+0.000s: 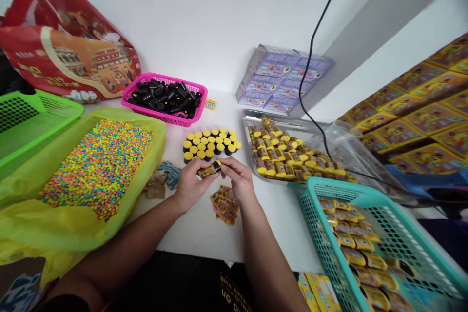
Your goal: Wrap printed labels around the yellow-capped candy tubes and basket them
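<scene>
My left hand (190,185) and my right hand (238,181) meet over the white table (183,226). Between their fingers lies a small labelled tube (209,170) with a black end, pinched by both hands. Just beyond the fingertips stands a cluster of black tubes with yellow caps (210,144), upright and close together. A loose pile of small printed yellow-and-red labels (224,204) lies below my hands. To the right, a steel tray (288,153) holds many labelled tubes lying down.
A pink basket of black tubes (164,100) stands at the back. On the left, a yellow-green bag holds multicoloured candy (97,168), beside a green basket (32,126). A teal basket of labelled tubes (365,248) sits front right. A black cable (310,68) hangs across the tray.
</scene>
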Demonstrator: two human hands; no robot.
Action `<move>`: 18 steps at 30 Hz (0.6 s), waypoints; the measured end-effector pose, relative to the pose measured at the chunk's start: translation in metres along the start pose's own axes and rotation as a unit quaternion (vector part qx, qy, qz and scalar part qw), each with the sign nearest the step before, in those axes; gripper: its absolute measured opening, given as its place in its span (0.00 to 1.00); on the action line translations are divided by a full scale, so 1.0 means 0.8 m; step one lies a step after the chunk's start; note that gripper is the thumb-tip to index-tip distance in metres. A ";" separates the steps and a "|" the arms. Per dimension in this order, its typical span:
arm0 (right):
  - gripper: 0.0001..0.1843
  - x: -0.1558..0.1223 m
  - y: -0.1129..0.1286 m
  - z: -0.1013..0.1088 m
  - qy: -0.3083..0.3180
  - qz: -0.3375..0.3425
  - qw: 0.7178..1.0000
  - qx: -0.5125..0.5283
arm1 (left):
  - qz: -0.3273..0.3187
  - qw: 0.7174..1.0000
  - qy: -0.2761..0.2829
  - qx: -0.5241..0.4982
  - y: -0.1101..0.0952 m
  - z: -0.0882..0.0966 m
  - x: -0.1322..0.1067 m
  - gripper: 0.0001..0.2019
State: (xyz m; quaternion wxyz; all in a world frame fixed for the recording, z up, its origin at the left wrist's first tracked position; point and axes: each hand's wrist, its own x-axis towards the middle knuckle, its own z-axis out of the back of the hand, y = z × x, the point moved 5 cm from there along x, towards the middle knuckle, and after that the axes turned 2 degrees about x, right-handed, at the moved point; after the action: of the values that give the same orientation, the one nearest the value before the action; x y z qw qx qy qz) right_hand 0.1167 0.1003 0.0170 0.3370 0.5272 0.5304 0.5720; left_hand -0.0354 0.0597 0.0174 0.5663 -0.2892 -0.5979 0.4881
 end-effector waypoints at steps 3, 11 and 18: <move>0.10 0.000 0.004 -0.001 -0.007 0.013 0.999 -0.037 | 0.037 0.999 0.009 -0.024 0.005 -0.002 0.000 0.11; 0.12 0.002 0.007 0.000 0.023 -0.012 1.000 -0.017 | 0.106 0.990 0.020 -0.092 0.002 -0.002 0.002 0.10; 0.13 0.004 0.008 0.001 0.021 -0.013 1.000 -0.010 | 0.125 0.985 0.018 -0.121 0.008 -0.004 0.003 0.12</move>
State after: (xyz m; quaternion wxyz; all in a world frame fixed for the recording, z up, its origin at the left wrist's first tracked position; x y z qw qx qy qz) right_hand 0.1179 0.1021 0.0240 0.3384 0.5046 0.5389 0.5834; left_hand -0.0343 0.0649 0.0124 0.4725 -0.4369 -0.6011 0.4739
